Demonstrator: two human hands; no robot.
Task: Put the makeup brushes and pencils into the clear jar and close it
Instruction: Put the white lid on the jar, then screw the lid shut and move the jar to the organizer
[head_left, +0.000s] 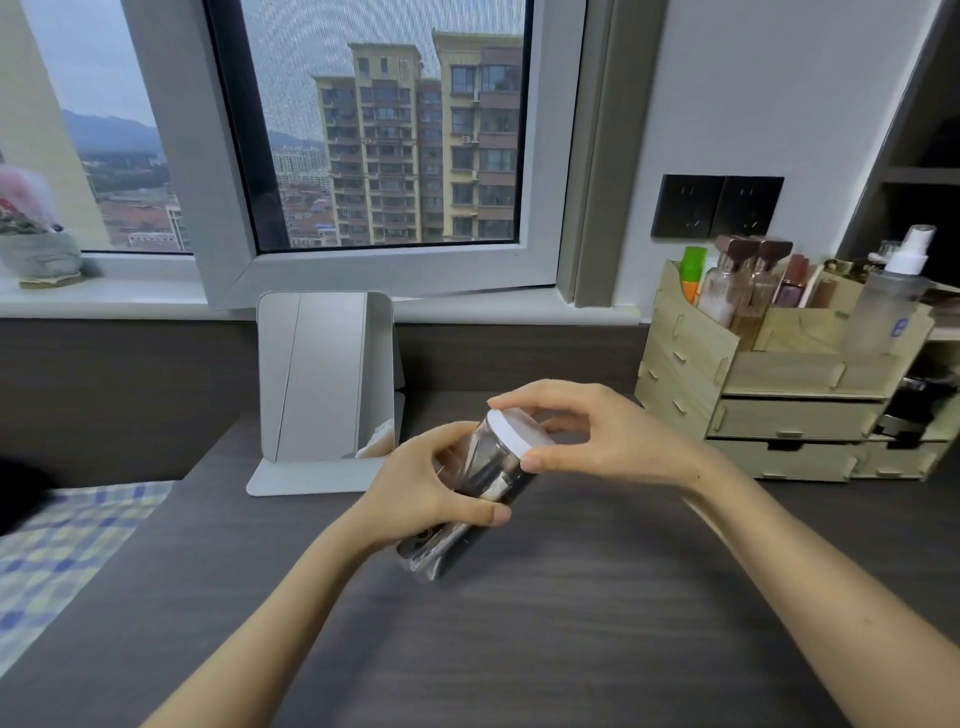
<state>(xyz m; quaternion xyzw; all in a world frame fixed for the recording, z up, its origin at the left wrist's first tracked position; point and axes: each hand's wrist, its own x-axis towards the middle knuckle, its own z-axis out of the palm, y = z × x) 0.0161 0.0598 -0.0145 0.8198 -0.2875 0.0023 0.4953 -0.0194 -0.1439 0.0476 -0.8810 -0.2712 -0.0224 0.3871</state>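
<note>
Clear jar (483, 488) tilts, white lid (519, 428) pointing up-right; left hand (421, 488) grips its body, right hand (613, 441) pinches the lid, above dark wood-grain desk (571, 623) by the window (384, 130).

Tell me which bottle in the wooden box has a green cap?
The thin bottle at the far left end of the wooden box, nearest the window. Its cap is bright green over an orange body; the bottles beside it have brown caps, and the tall spray bottle is white-topped.

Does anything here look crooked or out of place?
Only the clear plastic jar: it is held tilted above the dark desk, left hand around its body, right hand on its white lid. Nothing spilled.
</note>
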